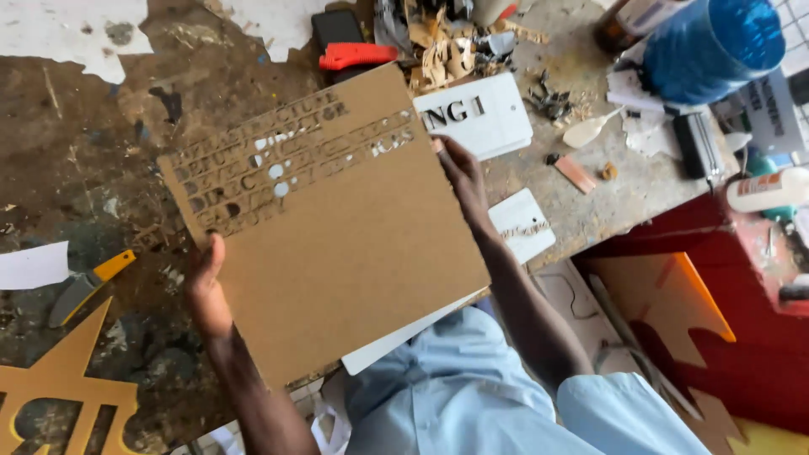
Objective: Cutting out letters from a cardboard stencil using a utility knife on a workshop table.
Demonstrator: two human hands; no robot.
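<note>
I hold a square brown board [337, 244] up over the workbench, tilted, with rows of cut-out letters across its upper part. My left hand [206, 291] grips its lower left edge, thumb on the face. My right hand [459, 173] holds the upper right edge, fingers curled over it. A white sheet [379, 350] shows under the board's lower right edge.
The stained workbench [76, 160] carries a yellow-handled knife [84, 286], a red cutter [356, 56], white plaques [484, 118], wood scraps [442, 46], a blue cylinder [716, 46] and a white bottle [771, 190]. A gold cut-out shape [63, 392] lies lower left. A red cabinet [742, 337] stands at right.
</note>
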